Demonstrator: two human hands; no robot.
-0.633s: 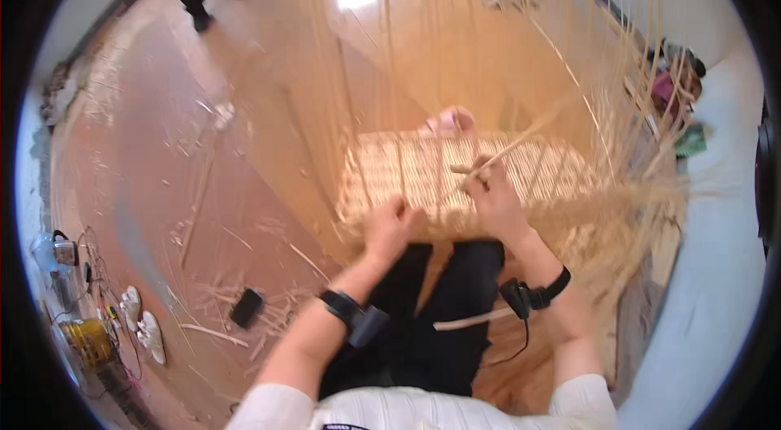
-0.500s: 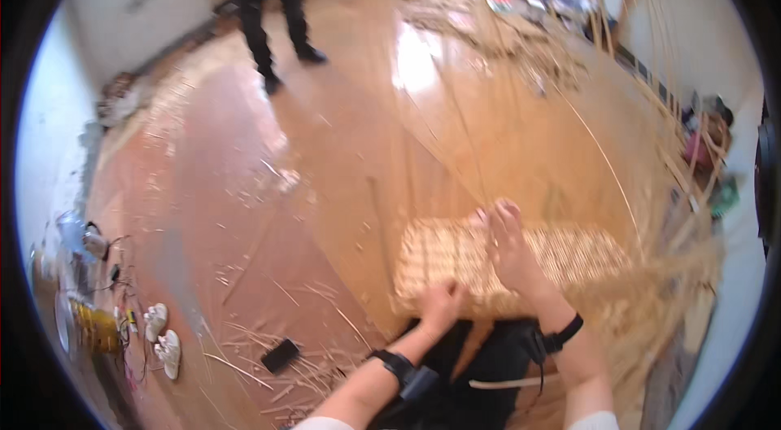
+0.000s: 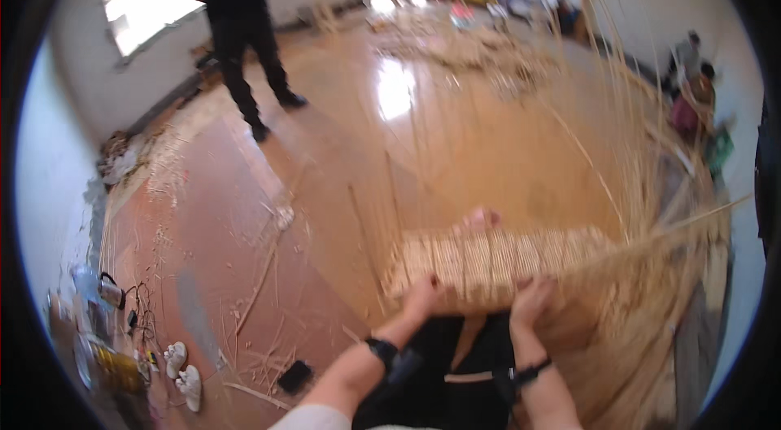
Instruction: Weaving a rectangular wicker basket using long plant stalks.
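Note:
A pale woven rectangular piece (image 3: 500,255) lies across my lap, with long upright strands and a spray of loose ones toward the right. My left hand (image 3: 423,296) is closed on its near edge, left of the middle. Farther right, my right hand (image 3: 530,300) has curled fingers on the same edge, where long pale strands (image 3: 683,227) stretch off to the upper right; whether it grips a strand too is unclear. A pink object (image 3: 480,218), too unclear to name, shows behind the piece. Both wrists wear black straps with small devices.
A person (image 3: 236,39) in dark clothes stands ahead-left. Scraps and strips (image 3: 464,56) litter the floor. White shoes (image 3: 189,388), a black phone-like object (image 3: 294,377), a kettle (image 3: 111,292), cords and a yellow container (image 3: 114,366) are at left. Bags and clothing (image 3: 691,100) lie along the right wall.
The view has tilted up, showing more of the room. My right hand, raised over the weave earlier with a stick or strand, has come down to the near edge. My left hand stays at that edge.

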